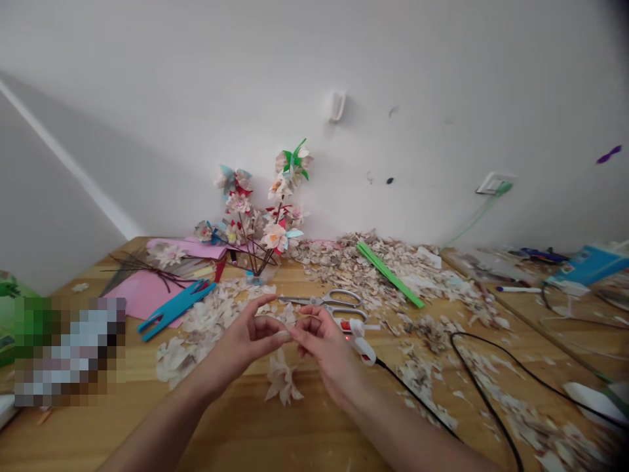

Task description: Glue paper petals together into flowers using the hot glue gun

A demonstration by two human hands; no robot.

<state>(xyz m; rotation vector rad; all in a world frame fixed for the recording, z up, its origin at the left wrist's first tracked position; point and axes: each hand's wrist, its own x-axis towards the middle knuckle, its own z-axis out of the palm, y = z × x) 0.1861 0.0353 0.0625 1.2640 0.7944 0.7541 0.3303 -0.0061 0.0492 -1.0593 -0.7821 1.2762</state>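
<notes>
My left hand [250, 337] and my right hand [319, 341] meet over the middle of a wooden table [236, 419], fingertips pinched together on a small pale paper piece [289, 333]. Directly below them lies a cream paper flower [282, 380]. Steel scissors [327, 301] rest just beyond my right hand. A white glue gun [358, 333] with a red light lies to its right, its black cable [466, 367] running off across the table.
A bunch of paper flowers [265, 216] on sticks stands by the wall. Pink paper sheets [147, 288], blue strips [174, 307], a green strip [388, 274] and heaps of paper scraps [373, 262] cover the table. Pens and boxes lie at the far right.
</notes>
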